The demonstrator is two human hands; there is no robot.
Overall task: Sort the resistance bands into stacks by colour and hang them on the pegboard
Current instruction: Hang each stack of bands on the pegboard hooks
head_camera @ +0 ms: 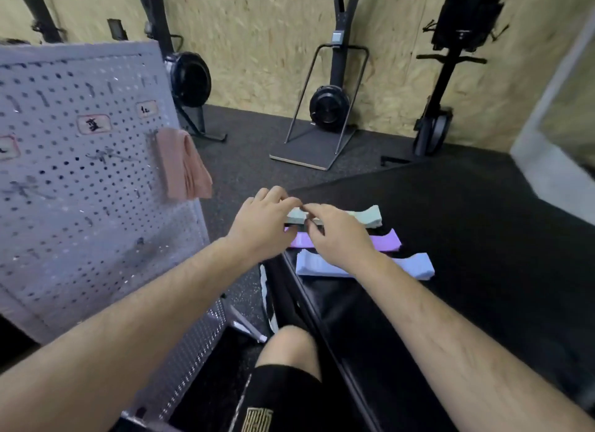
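Three stacks of bands lie on a black platform [467, 225]: a mint green stack [367, 216] farthest, a purple stack [384, 243] in the middle, a light blue stack [415, 266] nearest. My left hand [265, 221] and my right hand [335, 232] meet over the left end of the green stack, fingers curled and pinching its top bands. Both hands cover the left parts of the green and purple stacks. Pink bands [183, 164] hang on a hook at the right edge of the grey pegboard [80, 187], which stands at the left.
Labels with characters [94, 124] are stuck on the pegboard. Exercise machines [328, 106] stand against the wooden wall at the back. My knee [289, 344] and black shorts show at the bottom, between the pegboard's base and the platform edge.
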